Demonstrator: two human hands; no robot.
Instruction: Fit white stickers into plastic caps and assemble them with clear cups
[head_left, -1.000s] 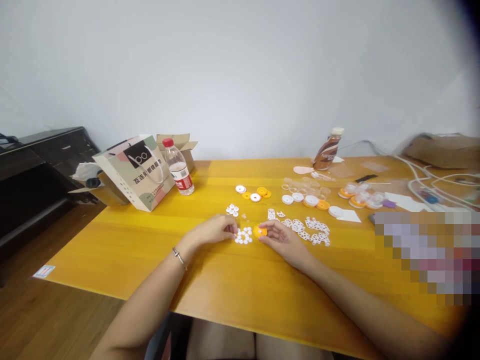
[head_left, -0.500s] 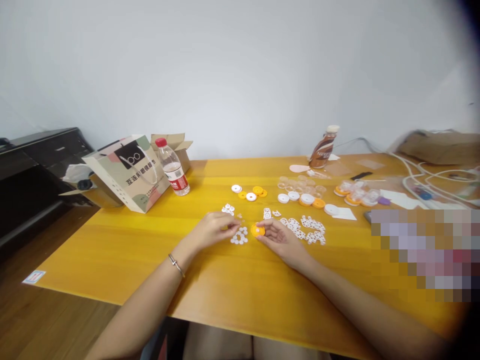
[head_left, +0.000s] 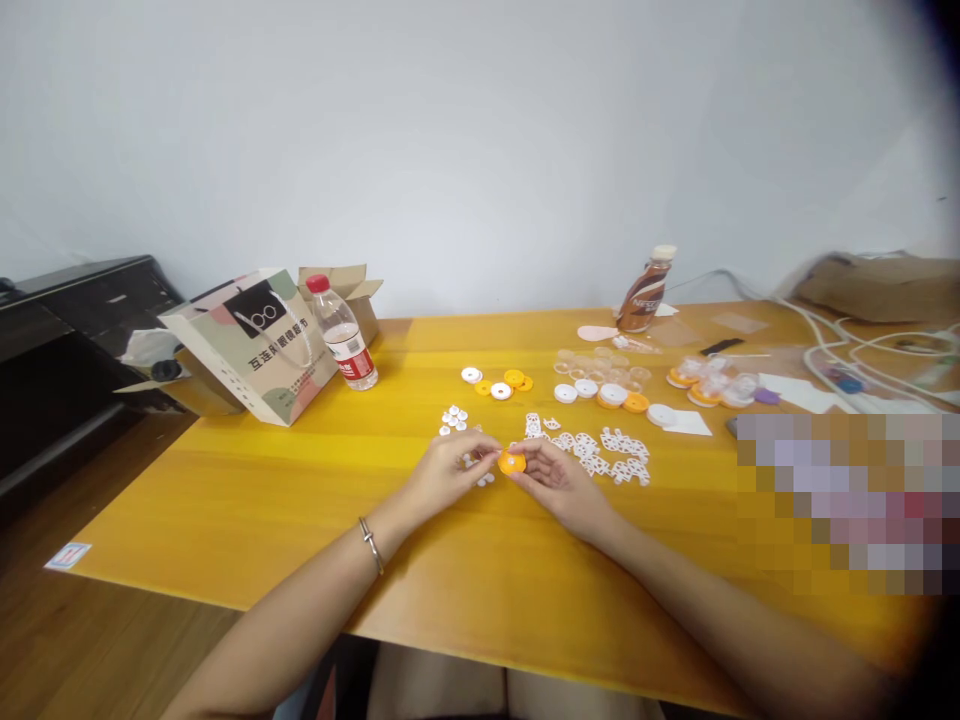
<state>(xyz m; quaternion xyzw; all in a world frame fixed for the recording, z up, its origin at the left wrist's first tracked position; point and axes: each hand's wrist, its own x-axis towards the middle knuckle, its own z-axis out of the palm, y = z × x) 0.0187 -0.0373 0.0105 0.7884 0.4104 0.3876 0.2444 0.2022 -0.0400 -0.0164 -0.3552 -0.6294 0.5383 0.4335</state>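
My right hand grips a small orange disc by its right side. The disc has a pale spot at its middle. At its left edge, my left hand has thumb and forefinger pinched together; anything between them is too small to make out. Small white round pieces lie partly hidden behind the left fingers, and several more white pieces lie beyond that hand. Past the right hand spread flat white openwork pieces. Orange and white rings lie farther back.
Clear round covers and white and orange discs sit back right, near assembled clear-topped pieces. A brown drink bottle stands behind them. At left are a paper bag, a water bottle and a cardboard box. White cables run along the right.
My left hand has moved right, from beside the small white round pieces to the orange disc's left edge. My right hand still holds the disc in nearly the same place.
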